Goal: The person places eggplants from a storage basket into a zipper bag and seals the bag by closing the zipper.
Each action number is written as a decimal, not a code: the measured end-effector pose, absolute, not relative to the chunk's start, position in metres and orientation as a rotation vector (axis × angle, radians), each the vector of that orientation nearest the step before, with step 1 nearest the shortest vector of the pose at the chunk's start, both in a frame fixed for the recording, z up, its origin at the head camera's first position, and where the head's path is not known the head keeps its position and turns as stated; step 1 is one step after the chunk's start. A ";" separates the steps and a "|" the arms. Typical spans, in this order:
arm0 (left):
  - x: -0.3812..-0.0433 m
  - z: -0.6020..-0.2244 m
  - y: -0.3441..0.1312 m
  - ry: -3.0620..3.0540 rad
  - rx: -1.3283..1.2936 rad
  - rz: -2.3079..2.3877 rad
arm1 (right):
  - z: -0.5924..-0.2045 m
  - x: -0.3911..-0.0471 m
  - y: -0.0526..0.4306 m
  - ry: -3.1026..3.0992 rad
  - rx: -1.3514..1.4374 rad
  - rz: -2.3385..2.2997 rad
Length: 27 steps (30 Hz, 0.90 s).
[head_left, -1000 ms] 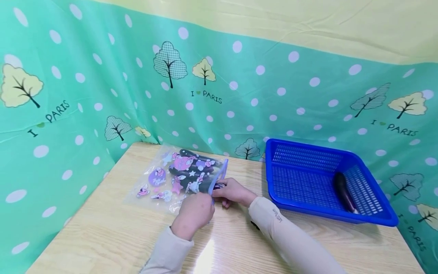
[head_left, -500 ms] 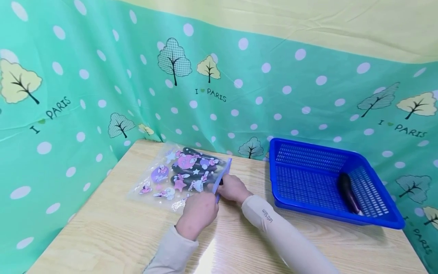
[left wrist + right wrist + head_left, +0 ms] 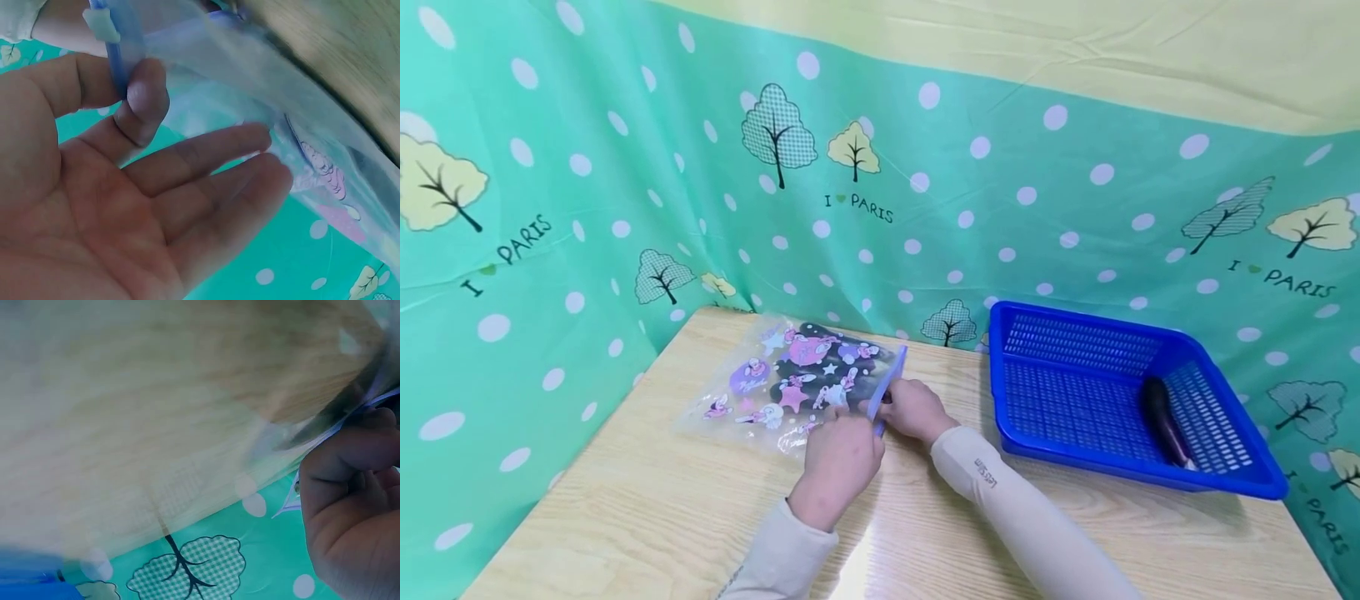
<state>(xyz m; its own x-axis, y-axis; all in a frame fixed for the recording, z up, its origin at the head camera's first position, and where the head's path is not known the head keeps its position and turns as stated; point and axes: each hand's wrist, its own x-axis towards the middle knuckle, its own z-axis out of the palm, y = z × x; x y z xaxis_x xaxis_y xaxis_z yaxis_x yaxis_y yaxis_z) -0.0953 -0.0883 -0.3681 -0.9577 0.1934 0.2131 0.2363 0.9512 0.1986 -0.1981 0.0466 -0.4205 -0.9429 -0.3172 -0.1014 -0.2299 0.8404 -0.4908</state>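
Looking at the wooden table (image 3: 602, 525), we've got a clear printed zip bag (image 3: 792, 397) lying flat on the far left part, with dark, long shapes (image 3: 786, 367) showing through the plastic. Its mouth faces right, edged with a purple zip strip (image 3: 890, 377).

Our left hand (image 3: 842, 457) is on the near side of that mouth. From the left wrist view we can see thumb and index finger pinching the strip, the other three fingers stretched out, and a whitish slider (image 3: 101, 25) just beside the pinch.

Our right hand (image 3: 917, 410) sits at the mouth on the right, fingers bent, with a bit of something dark (image 3: 887, 398) right at the fingertips. Honestly, we can't tell if it's pinching that or the bag's rim.

Over on the right we have a blue mesh basket (image 3: 1105, 475), well apart from the bag, with one eggplant (image 3: 1162, 419) lying along its right end, pale tip toward the near side. Behind everything hangs a green dotted cloth (image 3: 1000, 225) with trees and "PARIS" lettering.
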 end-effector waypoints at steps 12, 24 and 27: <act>-0.104 -0.378 -0.098 -3.053 -0.402 -0.517 | -0.409 -0.191 0.057 2.844 -0.409 -0.730; -0.097 -0.380 -0.086 -3.039 -0.348 -0.327 | -0.365 -0.153 0.074 2.905 -0.425 -1.010; -0.099 -0.382 -0.088 -3.126 -0.354 -0.429 | -0.346 -0.136 0.086 2.894 -0.416 -1.060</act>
<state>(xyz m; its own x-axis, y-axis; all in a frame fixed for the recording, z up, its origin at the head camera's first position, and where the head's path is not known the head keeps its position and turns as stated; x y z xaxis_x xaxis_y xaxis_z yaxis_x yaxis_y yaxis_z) -0.0991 -0.0875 -0.3818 -0.9746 0.2240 -0.0032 0.2148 0.9387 0.2697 -0.1364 0.0856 -0.3464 -0.9638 -0.2595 0.0619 -0.2381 0.7321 -0.6382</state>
